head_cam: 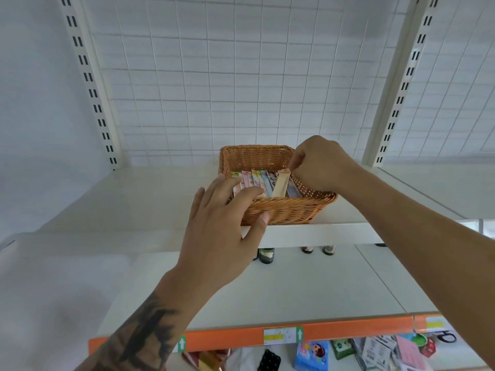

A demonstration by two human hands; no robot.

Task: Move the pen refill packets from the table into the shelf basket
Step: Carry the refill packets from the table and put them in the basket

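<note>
1. White wire-grid panelling [241, 76] backs a white metal shelf [160, 199], with slotted uprights at either side.
2. On that shelf, near its front edge, sits a rectangular orange-brown woven wicker basket [284, 210].
3. Inside the basket, long narrow pastel-coloured pen refill packets [257, 180] lie side by side, leaning towards the left wall.
4. One cream-coloured refill packet with a red top [280, 184] stands at the right of the row; the right hand [321, 164] reaches over the basket's right rim, its fingers [294, 163] curled and pinching this packet's top end.
5. The left hand [222, 231] has its fingers spread and relaxed, fingertips resting on the basket's near-left corner and on the leftmost packets, gripping nothing.
6. Below, a lower white shelf with an orange price strip [348, 330] carries small dark bottles [266, 255] at the back.
7. Under it, assorted colourful packaged goods [312, 354] lie jumbled.
</note>
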